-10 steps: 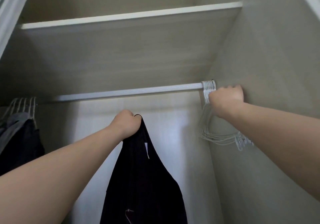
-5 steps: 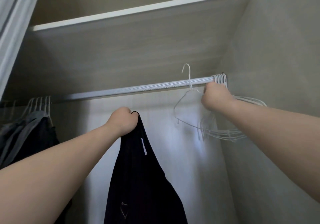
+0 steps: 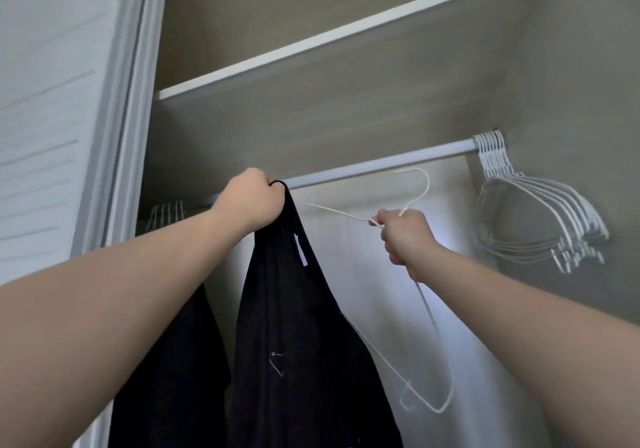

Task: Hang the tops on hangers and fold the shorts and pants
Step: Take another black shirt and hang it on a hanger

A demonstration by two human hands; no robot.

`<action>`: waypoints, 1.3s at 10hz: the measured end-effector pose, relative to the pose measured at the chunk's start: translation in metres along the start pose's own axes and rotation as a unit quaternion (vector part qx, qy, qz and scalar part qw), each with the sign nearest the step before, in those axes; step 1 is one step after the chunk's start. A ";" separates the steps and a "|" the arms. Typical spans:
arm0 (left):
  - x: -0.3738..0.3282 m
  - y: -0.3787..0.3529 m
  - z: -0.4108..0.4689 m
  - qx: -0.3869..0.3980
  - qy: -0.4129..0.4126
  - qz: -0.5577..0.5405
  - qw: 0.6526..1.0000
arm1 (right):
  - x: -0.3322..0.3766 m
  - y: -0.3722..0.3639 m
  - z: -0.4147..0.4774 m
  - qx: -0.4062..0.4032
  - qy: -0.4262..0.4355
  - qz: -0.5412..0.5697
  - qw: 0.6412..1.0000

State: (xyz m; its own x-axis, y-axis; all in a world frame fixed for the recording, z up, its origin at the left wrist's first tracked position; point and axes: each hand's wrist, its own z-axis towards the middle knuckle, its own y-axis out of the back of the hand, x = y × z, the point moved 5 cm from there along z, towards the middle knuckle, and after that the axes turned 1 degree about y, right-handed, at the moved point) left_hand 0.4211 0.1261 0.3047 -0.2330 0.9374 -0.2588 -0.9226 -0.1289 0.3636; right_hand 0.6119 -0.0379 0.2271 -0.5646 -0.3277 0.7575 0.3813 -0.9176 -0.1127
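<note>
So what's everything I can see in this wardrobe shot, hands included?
Black top: one, black, dangling from the left hand.
Loose hanger: one, white wire, in the right hand, off the rail.
Spare hangers: a bunch, white, at the rail's right end.
Rail: one, silver-grey, under the shelf.
Shelf: one, white-edged, above the rail.
Dark clothes: count unclear, lower left, behind the left arm.
Door: one, white, far left.
Left hand: one, grip on the top's upper edge.
Right hand: one, grip on the loose hanger.
</note>
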 end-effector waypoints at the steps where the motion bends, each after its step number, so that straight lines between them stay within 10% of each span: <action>1: 0.014 0.033 -0.006 -0.054 0.001 0.045 0.998 | 0.020 -0.018 -0.015 0.025 0.054 -0.009 0.998; 4: 0.022 0.162 -0.044 -0.108 0.161 -0.050 0.980 | 0.084 -0.054 -0.077 0.087 0.144 0.104 0.980; 7: -0.037 0.319 -0.123 -0.241 0.220 0.109 0.939 | 0.153 -0.073 -0.165 0.199 0.154 0.257 0.933; 13: -0.215 0.611 -0.359 -0.371 0.365 0.399 0.755 | 0.292 -0.038 -0.449 0.471 0.114 0.503 0.716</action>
State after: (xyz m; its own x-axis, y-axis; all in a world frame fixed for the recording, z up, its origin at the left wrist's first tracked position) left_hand -0.2032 -0.2706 0.2613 -0.6629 0.0731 -0.7451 -0.2549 -0.9578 0.1329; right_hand 0.1039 -0.2002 0.1639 0.2780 -0.8427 0.4610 0.9426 0.3316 0.0379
